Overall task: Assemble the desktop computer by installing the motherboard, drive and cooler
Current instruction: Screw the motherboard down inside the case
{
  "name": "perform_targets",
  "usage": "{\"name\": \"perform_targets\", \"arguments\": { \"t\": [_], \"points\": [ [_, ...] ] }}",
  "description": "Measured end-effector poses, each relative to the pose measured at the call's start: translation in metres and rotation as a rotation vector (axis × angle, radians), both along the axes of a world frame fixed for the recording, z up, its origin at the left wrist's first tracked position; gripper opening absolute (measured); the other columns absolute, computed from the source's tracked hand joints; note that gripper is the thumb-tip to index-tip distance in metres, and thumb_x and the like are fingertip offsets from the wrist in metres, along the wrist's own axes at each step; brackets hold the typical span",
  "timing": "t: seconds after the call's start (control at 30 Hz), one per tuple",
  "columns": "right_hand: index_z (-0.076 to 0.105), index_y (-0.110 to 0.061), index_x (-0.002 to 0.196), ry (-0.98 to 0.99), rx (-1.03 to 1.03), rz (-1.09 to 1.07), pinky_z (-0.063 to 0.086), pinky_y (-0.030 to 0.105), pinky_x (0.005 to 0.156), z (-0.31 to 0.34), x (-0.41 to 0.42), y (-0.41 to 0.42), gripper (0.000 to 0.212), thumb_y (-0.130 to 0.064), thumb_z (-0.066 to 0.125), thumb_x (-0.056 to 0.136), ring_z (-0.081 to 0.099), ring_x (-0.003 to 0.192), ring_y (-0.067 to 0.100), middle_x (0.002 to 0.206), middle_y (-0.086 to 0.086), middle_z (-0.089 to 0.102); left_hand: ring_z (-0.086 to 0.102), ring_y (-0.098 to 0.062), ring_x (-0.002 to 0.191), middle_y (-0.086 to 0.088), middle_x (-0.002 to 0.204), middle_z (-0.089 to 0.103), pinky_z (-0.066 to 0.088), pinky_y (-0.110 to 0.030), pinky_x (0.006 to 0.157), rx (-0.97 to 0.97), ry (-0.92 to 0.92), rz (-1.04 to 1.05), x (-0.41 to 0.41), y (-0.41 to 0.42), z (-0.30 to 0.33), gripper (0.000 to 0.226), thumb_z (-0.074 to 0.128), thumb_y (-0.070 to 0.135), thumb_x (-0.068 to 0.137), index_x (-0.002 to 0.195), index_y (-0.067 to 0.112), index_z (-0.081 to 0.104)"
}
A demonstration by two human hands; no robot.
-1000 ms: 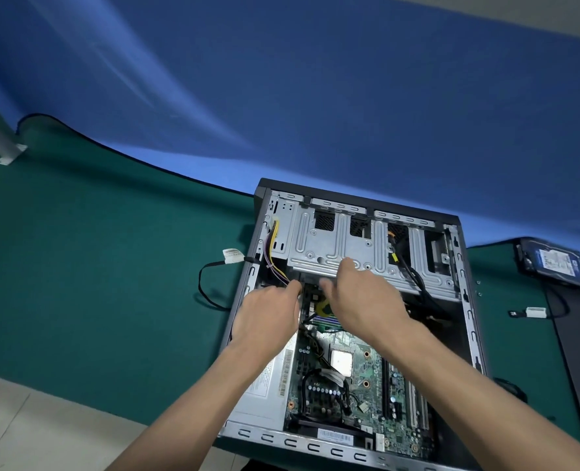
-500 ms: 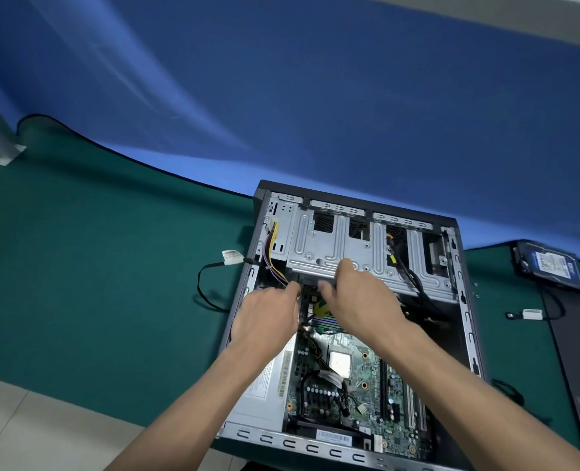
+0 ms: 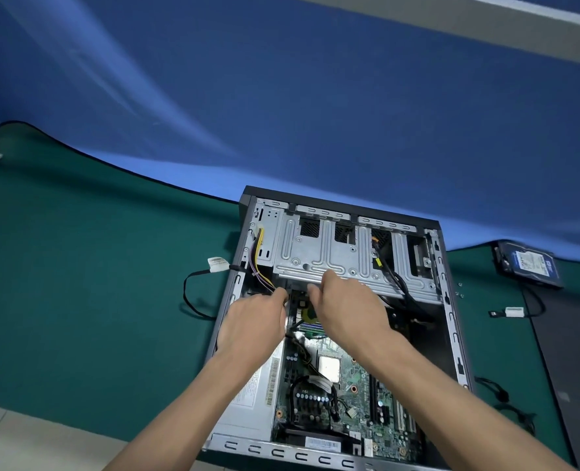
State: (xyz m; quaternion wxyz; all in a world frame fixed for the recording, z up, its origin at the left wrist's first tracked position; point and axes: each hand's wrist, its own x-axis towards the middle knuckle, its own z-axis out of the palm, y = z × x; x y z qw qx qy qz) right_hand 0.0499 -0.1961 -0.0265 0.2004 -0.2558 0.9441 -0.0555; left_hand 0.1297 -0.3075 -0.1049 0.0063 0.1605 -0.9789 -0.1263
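An open desktop computer case (image 3: 452, 334) lies on its side on the green-covered desk (image 3: 94, 283), at about five o'clock from the middle of the view; its silver drive cage (image 3: 333, 253) fills the far end, and the green motherboard (image 3: 360, 396) sits seated in the near half, with the bare processor (image 3: 329, 368) showing as a pale square near its middle; a silver power supply (image 3: 254, 399) lies along the case's nine o'clock side, just beside the board. Both hands reach into the gap under the near edge of the cage; the left hand (image 3: 254, 321) has its fingers curled down toward a bundle of yellow and purple wires (image 3: 260, 263), and whether it pinches anything there cannot be told, since the fingertips are hidden; the right hand (image 3: 346, 300) is curled too, its index finger resting on the cage's edge and its thumb bent toward the left hand, and what it grips, if anything, cannot be told. At three o'clock from the case, well apart from it, a blue-labelled hard drive (image 3: 528, 263) lies flat on the desk; a black cable with a white connector (image 3: 514, 312) lies near it at its six o'clock; another black cable with a white tag (image 3: 218, 264) loops out from the case's nine o'clock side; a blue cloth backdrop (image 3: 282, 96) rises behind the desk.
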Motion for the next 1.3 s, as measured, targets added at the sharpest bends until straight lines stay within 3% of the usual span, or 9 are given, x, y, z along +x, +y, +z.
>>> {"name": "perform_targets", "arguments": {
  "t": [0.23, 0.37, 0.53, 0.63, 0.73, 0.87, 1.0, 1.13, 1.3],
  "points": [
    [0.041, -0.009, 0.122, 0.026, 0.052, 0.058, 0.037, 0.034, 0.066, 0.0035, 0.0007, -0.0087, 0.036, -0.037, 0.038, 0.100, 0.059, 0.092, 0.032, 0.102, 0.012, 0.062, 0.058, -0.023, 0.069, 0.002, 0.077, 0.065, 0.037, -0.031, 0.060, -0.008, -0.011, 0.006, 0.0004, -0.0007, -0.0002, 0.023, 0.031, 0.025, 0.097, 0.104, 0.022, 0.053],
    [0.035, -0.020, 0.126, -0.203, 0.006, 0.028, 0.045, 0.035, 0.073, 0.0095, -0.0052, -0.0079, 0.037, -0.032, 0.051, 0.094, 0.057, 0.090, 0.027, 0.112, 0.006, 0.052, 0.059, -0.023, 0.070, 0.001, 0.079, 0.066, 0.040, -0.032, 0.062, -0.009, -0.007, 0.002, -0.0009, -0.0005, 0.0010, 0.024, 0.031, 0.024, 0.097, 0.106, 0.022, 0.053],
    [0.047, -0.013, 0.118, -0.013, 0.060, 0.000, 0.040, 0.034, 0.070, 0.0043, -0.0069, -0.0038, 0.047, -0.054, 0.037, 0.096, 0.060, 0.096, 0.030, 0.109, 0.009, 0.062, 0.061, -0.023, 0.073, 0.000, 0.081, 0.067, 0.043, -0.034, 0.066, -0.003, -0.007, -0.004, -0.0006, -0.0006, -0.0001, 0.025, 0.030, 0.025, 0.097, 0.107, 0.022, 0.053],
    [0.033, -0.019, 0.128, -0.182, 0.018, 0.024, 0.043, 0.035, 0.072, 0.0079, -0.0054, -0.0080, 0.043, -0.039, 0.050, 0.094, 0.059, 0.095, 0.029, 0.119, 0.007, 0.054, 0.060, -0.022, 0.071, 0.001, 0.080, 0.066, 0.040, -0.032, 0.063, -0.004, -0.001, -0.003, -0.0008, -0.0012, -0.0001, 0.024, 0.030, 0.024, 0.097, 0.107, 0.022, 0.053],
    [0.042, -0.011, 0.121, 0.030, 0.051, 0.025, 0.037, 0.034, 0.065, 0.0024, -0.0030, -0.0076, 0.038, -0.041, 0.039, 0.099, 0.060, 0.093, 0.031, 0.106, 0.011, 0.064, 0.060, -0.022, 0.072, 0.001, 0.080, 0.066, 0.038, -0.032, 0.062, -0.006, 0.002, -0.005, 0.0002, -0.0007, -0.0005, 0.024, 0.030, 0.025, 0.097, 0.107, 0.022, 0.053],
    [0.026, -0.024, 0.132, -0.179, -0.003, 0.002, 0.039, 0.033, 0.071, 0.0084, -0.0080, -0.0074, 0.051, -0.036, 0.054, 0.092, 0.055, 0.089, 0.027, 0.119, 0.007, 0.051, 0.061, -0.024, 0.075, 0.000, 0.083, 0.067, 0.038, -0.032, 0.062, -0.006, 0.000, -0.010, -0.0010, -0.0012, 0.0006, 0.024, 0.031, 0.026, 0.098, 0.109, 0.022, 0.052],
    [0.040, -0.015, 0.125, 0.067, 0.035, 0.016, 0.039, 0.033, 0.066, 0.0032, -0.0037, -0.0050, 0.038, -0.043, 0.040, 0.098, 0.061, 0.092, 0.030, 0.103, 0.009, 0.065, 0.060, -0.022, 0.072, 0.001, 0.080, 0.066, 0.035, -0.031, 0.061, -0.013, 0.003, -0.012, 0.0000, -0.0003, -0.0005, 0.024, 0.031, 0.025, 0.097, 0.108, 0.022, 0.052],
    [0.027, -0.021, 0.134, -0.188, 0.018, 0.029, 0.043, 0.035, 0.075, 0.0088, -0.0068, -0.0080, 0.049, -0.036, 0.052, 0.094, 0.057, 0.097, 0.028, 0.120, 0.008, 0.053, 0.059, -0.022, 0.072, 0.001, 0.080, 0.066, 0.036, -0.031, 0.061, -0.012, -0.005, -0.010, -0.0011, -0.0008, 0.0006, 0.023, 0.032, 0.025, 0.098, 0.108, 0.022, 0.052],
    [0.038, -0.012, 0.118, -0.040, 0.065, 0.006, 0.038, 0.033, 0.066, 0.0050, -0.0064, -0.0090, 0.036, -0.041, 0.044, 0.097, 0.058, 0.091, 0.030, 0.098, 0.007, 0.060, 0.059, -0.022, 0.069, 0.001, 0.077, 0.065, 0.036, -0.031, 0.060, -0.003, -0.001, -0.013, -0.0006, -0.0009, 0.0011, 0.023, 0.032, 0.025, 0.097, 0.106, 0.022, 0.053]
  ]
}}
